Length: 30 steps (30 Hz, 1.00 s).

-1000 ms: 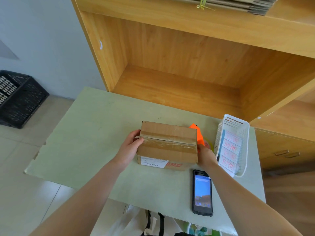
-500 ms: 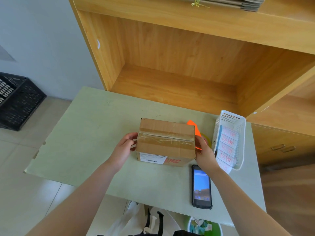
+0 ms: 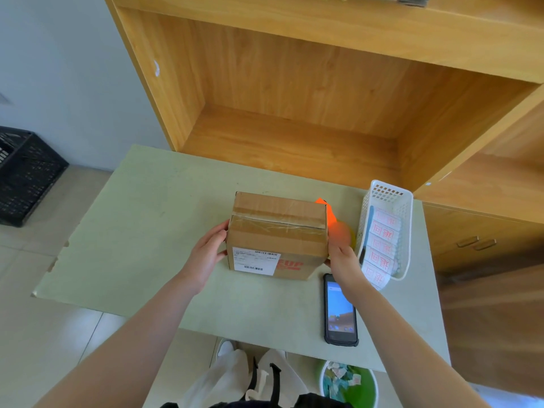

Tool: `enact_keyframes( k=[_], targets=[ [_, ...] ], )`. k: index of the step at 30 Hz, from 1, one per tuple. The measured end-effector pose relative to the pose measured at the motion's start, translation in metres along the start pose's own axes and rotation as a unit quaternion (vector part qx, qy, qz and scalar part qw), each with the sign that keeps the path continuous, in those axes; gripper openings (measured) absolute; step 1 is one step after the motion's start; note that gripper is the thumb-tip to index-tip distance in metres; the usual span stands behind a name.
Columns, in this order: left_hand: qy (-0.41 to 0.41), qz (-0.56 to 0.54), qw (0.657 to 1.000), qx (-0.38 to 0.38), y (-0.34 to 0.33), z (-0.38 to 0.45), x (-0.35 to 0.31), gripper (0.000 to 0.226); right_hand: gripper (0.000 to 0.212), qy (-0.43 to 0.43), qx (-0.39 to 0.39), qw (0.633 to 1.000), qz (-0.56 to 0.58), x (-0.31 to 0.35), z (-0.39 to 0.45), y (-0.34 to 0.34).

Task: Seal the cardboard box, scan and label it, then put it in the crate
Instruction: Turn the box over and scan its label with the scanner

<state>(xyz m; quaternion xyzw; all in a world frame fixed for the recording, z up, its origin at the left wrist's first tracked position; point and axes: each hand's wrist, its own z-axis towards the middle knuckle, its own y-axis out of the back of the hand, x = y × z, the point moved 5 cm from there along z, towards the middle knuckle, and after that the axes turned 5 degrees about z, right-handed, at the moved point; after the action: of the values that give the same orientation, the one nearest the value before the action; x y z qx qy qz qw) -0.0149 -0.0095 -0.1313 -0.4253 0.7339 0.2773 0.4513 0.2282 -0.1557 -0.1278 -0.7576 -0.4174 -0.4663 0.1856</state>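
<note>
A brown cardboard box [image 3: 278,231] stands on the pale green table [image 3: 141,219], its top flaps closed under clear tape and a white shipping label on its near face. My left hand [image 3: 207,254] presses against the box's left side. My right hand [image 3: 343,260] holds the lower right edge. Both hands grip the box between them. An orange tape dispenser [image 3: 331,217] peeks out behind the box's right corner. A black handheld scanner [image 3: 340,310] with a lit screen lies flat near the table's front edge. The black crate [image 3: 25,178] sits on the floor at far left.
A white plastic basket [image 3: 388,198] holding a roll of red-printed labels [image 3: 381,248] stands right of the box. A wooden shelf unit [image 3: 294,113] rises behind the table. A green waste bin [image 3: 348,384] with paper scraps sits under the table's front edge.
The box's near face now tilts more toward me, showing the whole shipping label. My hands have slid lower on its sides. The view has shifted slightly.
</note>
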Motion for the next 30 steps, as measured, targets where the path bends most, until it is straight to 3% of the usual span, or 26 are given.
enact_keyframes(
  k=[8, 10, 13, 16, 18, 23, 26, 30],
  targets=[
    [-0.029, 0.059, 0.998, 0.026, -0.01, -0.005, -0.009, 0.037, 0.028, -0.03, -0.063, 0.997, 0.021, -0.002, -0.001, 0.0],
    [-0.041, 0.072, 0.996, 0.034, -0.01, -0.005, -0.008, 0.041, 0.037, -0.025, -0.047, 0.998, 0.037, 0.0, -0.004, -0.004],
    [-0.052, 0.064, 0.996, 0.023, -0.009, -0.006, -0.011, 0.056, 0.025, -0.017, -0.04, 0.998, 0.04, 0.011, 0.005, -0.006],
    [-0.087, 0.099, 0.988, 0.076, -0.01, -0.004, -0.015, 0.055, 0.019, -0.028, -0.041, 0.999, 0.01, 0.019, 0.019, -0.005],
    [-0.09, 0.129, 0.984, 0.088, -0.006, -0.003, -0.012, 0.057, 0.031, -0.035, -0.019, 0.999, 0.027, 0.021, 0.024, -0.003],
    [-0.081, 0.118, 0.989, 0.024, -0.001, -0.001, -0.009, 0.031, 0.034, -0.026, 0.07, 0.997, -0.002, 0.037, 0.012, -0.001],
    [-0.082, 0.153, 0.985, -0.004, -0.001, 0.001, -0.013, 0.026, 0.025, -0.028, 0.103, 0.994, -0.019, 0.032, 0.008, -0.002],
    [-0.066, 0.187, 0.978, -0.056, 0.003, 0.01, -0.012, 0.017, 0.034, 0.008, 0.146, 0.989, 0.017, 0.023, 0.005, -0.005]
  ],
)
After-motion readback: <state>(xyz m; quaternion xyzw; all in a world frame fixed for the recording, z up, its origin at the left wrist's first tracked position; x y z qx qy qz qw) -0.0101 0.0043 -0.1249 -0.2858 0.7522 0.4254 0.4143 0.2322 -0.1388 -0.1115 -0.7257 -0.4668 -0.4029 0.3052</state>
